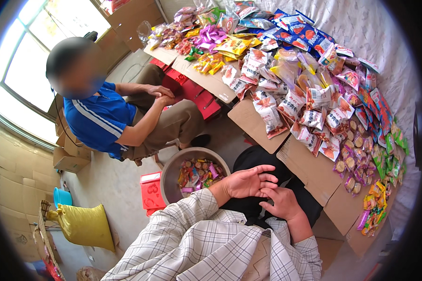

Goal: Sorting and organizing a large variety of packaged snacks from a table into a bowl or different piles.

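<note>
My left hand point(249, 181) is held over my lap with its palm showing and its fingers stretched out. Against its fingertips rests my right hand point(282, 202), thumb apart, its fingers loosely bent; I see nothing in either hand. Just left of my hands stands a round metal basin point(168, 177) with small wrapped snacks in several colours inside. On the cardboard-covered table to the right, white-and-red snack packets point(292, 104) lie closest to my hands. Small round snacks in purple-edged clear wrappers point(350, 161) lie further right.
Candy heaps, blue packets point(301, 32) and yellow packets point(237, 45) cover the table's far side. A person in a blue shirt point(91, 119) sits at the left, hands together. Near the basin are a red box point(151, 191) and, further left, a yellow sack point(85, 227).
</note>
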`<state>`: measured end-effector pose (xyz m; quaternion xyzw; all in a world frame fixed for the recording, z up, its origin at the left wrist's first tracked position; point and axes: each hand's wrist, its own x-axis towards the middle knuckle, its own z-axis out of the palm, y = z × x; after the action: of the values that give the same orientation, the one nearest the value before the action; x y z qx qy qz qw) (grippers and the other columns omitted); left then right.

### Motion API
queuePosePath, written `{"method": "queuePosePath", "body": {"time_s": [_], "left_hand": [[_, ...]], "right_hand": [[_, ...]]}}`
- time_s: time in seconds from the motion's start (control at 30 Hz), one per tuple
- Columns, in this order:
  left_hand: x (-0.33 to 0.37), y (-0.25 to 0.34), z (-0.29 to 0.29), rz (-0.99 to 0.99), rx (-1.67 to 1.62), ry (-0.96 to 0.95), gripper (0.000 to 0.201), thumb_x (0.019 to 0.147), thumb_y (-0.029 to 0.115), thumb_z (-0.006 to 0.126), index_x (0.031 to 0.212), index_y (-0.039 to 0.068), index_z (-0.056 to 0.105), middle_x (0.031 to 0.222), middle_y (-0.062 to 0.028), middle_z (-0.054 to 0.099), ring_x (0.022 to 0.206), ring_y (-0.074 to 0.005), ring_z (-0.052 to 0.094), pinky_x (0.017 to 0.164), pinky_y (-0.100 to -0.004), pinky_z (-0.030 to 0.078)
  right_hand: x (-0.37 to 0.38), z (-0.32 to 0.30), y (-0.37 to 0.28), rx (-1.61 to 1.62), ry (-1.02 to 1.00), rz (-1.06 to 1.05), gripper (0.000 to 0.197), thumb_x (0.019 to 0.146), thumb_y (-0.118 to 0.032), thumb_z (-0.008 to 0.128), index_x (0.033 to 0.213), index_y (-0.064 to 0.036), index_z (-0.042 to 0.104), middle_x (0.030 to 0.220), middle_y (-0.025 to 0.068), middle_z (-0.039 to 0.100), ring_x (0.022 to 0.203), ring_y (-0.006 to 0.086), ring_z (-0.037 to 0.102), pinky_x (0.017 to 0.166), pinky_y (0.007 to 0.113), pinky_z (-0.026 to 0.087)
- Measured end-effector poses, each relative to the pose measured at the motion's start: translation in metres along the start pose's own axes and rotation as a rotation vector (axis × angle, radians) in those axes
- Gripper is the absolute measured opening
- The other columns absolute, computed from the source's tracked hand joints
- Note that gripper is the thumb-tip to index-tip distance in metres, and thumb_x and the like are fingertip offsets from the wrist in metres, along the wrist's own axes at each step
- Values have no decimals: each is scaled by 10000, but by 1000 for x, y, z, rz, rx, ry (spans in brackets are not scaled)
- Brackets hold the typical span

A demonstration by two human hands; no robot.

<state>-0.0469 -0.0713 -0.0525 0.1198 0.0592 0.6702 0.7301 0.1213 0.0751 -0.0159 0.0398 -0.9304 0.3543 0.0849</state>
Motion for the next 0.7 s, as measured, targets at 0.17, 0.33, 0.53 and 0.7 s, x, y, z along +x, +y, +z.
{"method": "queuePosePath", "body": {"time_s": [0.17,0.33,0.53,0.7], "left_hand": [[0,-1,0,2,4,2,588,1021,417,526,1509,150,335,1429,-128,490,1345,-292,477,1074,-459,418],[0,-1,0,11,7,-11,581,1026,408,519,1512,150,331,1431,-128,489,1348,-295,475,1076,-455,419],[0,-1,2,4,13,8,579,1029,416,510,1513,154,331,1431,-124,490,1344,-291,478,1073,-449,421],[0,-1,2,5,21,3,581,1027,428,510,1512,159,336,1427,-120,492,1328,-284,486,1067,-447,425]], "right_hand": [[-1,1,1,-6,2,-2,369,760,-283,788,1079,-156,651,890,49,701,782,265,691,670,397,553],[-2,1,1,-8,13,-9,371,756,-287,792,1074,-155,653,884,54,701,779,268,691,662,397,552],[-3,3,3,-16,11,-5,378,750,-291,797,1072,-153,653,872,59,700,772,273,690,654,398,550],[-3,3,2,-16,16,-4,370,750,-283,795,1065,-153,650,870,54,703,775,272,692,652,398,550]]}}
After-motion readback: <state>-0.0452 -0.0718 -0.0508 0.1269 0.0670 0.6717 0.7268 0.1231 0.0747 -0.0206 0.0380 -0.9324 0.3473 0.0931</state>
